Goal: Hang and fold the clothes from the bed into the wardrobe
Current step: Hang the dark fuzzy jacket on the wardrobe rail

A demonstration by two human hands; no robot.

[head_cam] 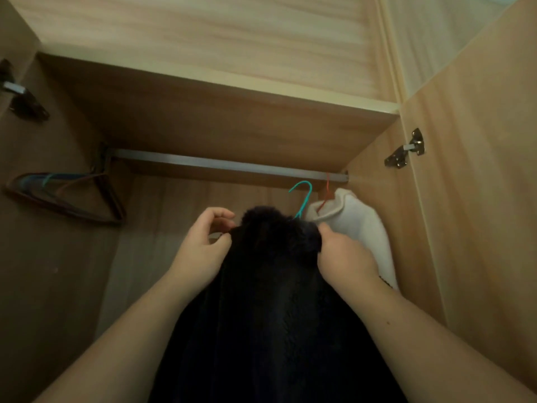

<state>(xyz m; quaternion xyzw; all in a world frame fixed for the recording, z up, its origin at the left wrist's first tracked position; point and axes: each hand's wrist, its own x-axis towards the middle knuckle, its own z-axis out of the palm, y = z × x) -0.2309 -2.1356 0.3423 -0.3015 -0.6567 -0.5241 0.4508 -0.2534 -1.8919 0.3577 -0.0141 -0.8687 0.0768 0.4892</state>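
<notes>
as hands [200, 248] grip dark garment [270, 301] (unlabelled)

Open light-wood wardrobe interior [220, 123], dimly lit: metal rail [220, 165] spans above fingertip level under a shelf, door hinges [405, 149] on both side panels, pale grained panel [203, 33] overhead.

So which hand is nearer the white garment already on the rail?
Right. The right hand grips the dark garment right beside the white garment; the left hand holds the dark garment's far side.
</notes>
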